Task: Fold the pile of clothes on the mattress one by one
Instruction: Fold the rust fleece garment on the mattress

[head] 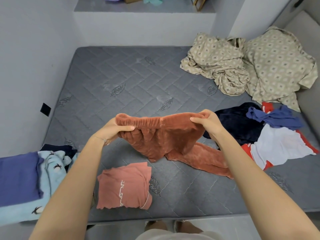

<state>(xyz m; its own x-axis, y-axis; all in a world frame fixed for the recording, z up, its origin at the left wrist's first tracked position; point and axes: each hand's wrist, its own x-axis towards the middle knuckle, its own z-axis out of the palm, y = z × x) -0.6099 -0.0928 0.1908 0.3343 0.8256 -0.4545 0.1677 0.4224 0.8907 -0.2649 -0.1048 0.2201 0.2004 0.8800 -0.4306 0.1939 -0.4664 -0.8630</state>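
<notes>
Rust-orange velvet trousers (pixel 164 137) hang above the grey quilted mattress (pixel 121 78). My left hand (pixel 114 129) grips the left end of their elastic waistband, and my right hand (pixel 206 122) grips the right end. The legs trail down onto the mattress toward the right. A folded salmon T-shirt (pixel 124 186) with white lettering lies near the front edge. At the right sits the unfolded pile: a dark navy garment (pixel 237 125), a blue top (pixel 275 116) and a white and red garment (pixel 280 148).
A crumpled beige patterned sheet (pixel 245 64) fills the back right corner. Folded blue, light-blue and navy clothes (pixel 31 184) are stacked at the front left edge. Walls enclose the left and back sides, with a ledge (pixel 143 6) behind. My feet show below the mattress edge.
</notes>
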